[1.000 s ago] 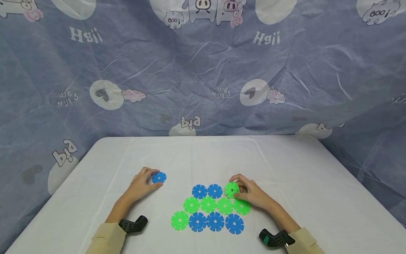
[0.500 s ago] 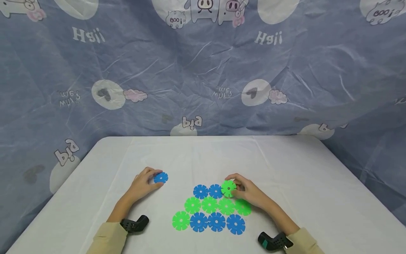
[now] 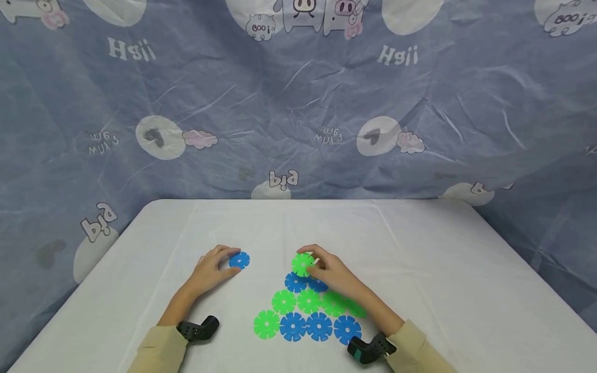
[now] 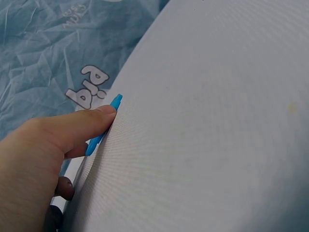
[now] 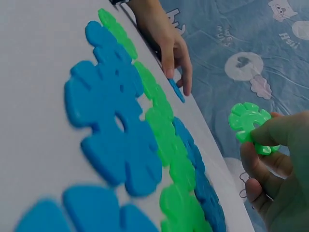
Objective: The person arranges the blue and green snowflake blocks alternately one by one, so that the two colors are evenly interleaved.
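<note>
Between thumb and fingers my left hand pinches a blue notched disc, left of the laid-out pieces; the left wrist view shows that disc edge-on. My right hand pinches a green notched disc over the far end of the rows. In the right wrist view this green disc is held up off the table. Just below it lie two blue discs, the right one partly hidden by the hand. Nearer me are a row of green discs and a front row with one green disc and three blue discs.
The pieces lie flat on a white-covered table. A blue printed cloth hangs behind its far edge. Each wrist wears a black camera strap, the left device and the right device both sitting near the sleeves.
My right hand has carried the green disc leftward and slightly away from me, from right of the two blue discs to above them. The left hand barely shifts, still pinching its blue disc.
</note>
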`<state>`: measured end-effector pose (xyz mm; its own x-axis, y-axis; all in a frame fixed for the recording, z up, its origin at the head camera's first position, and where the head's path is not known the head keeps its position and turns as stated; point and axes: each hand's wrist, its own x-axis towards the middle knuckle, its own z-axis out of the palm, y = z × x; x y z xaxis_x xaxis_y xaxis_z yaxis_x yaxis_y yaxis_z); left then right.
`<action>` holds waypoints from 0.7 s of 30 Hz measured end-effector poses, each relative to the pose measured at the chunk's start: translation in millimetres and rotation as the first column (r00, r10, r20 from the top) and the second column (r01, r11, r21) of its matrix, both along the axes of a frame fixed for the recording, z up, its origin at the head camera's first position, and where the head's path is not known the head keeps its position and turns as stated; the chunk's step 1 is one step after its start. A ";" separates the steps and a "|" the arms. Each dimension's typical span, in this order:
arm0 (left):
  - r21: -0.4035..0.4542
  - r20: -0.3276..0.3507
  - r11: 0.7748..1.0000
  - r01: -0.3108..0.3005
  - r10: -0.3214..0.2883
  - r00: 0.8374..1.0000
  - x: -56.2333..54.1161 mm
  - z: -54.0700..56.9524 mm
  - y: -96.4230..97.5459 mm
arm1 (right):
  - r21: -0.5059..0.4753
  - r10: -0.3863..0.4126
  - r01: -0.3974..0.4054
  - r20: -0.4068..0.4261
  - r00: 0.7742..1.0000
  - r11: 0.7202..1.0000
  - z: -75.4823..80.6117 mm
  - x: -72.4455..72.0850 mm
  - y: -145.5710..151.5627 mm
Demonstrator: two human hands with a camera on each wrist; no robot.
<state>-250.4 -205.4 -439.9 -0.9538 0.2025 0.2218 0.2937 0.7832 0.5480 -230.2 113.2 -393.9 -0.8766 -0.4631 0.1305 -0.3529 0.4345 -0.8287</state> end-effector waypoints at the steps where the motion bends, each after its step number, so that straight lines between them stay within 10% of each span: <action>1: 0.000 -0.001 1.000 0.002 -0.002 1.000 -0.3 0.4 -0.6 | -0.014 -0.003 0.004 0.007 1.000 1.000 0.1 -2.2 -6.6; 13: 0.023 0.027 0.999 -0.029 0.028 0.999 -1.6 0.9 -1.2 | -0.008 -0.061 0.061 0.019 0.998 0.998 -18.8 -21.7 -71.0; 21: 0.033 0.053 0.999 -0.031 0.029 0.998 1.4 1.6 1.5 | 0.188 -0.201 0.231 -0.163 0.966 0.955 -30.9 -21.6 -93.8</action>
<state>-249.0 -204.0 -438.3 -0.9698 0.1669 0.1778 0.2407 0.7721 0.5882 -251.8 19.4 -424.8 -0.9382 -0.2941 0.1823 -0.3381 0.6672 -0.6638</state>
